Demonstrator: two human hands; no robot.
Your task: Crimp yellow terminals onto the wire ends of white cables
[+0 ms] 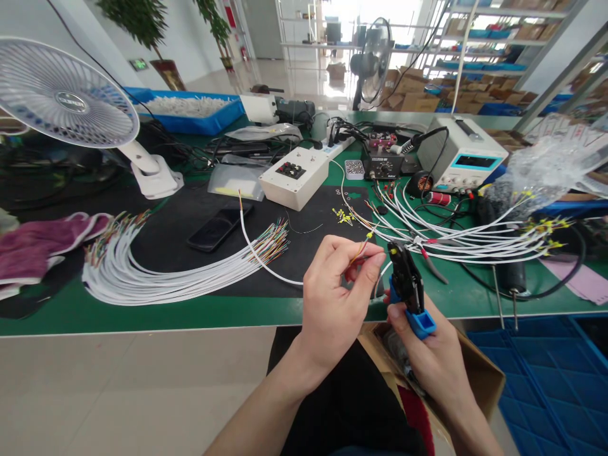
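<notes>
My left hand point(335, 301) pinches the thin coloured wires at the end of a white cable point(273, 271); a small yellow terminal point(369, 235) shows on one wire above the fingers. Wrapped in my right hand point(430, 345) is a crimping tool point(407, 278) with blue handles and a black head, its jaws pointing up close to the left fingertips. Small yellow terminals point(342, 216) lie loose on the black mat. To the left rests a bundle of white cables point(175, 285) with bare coloured wire ends.
White cables with yellow tips point(498, 250) spread across the right, beside red-handled pliers point(433, 265). A phone point(216, 229), a white switch box point(297, 177), a fan point(156, 177) and a power supply point(463, 155) stand or lie farther back. An open carton point(484, 373) is below the table edge.
</notes>
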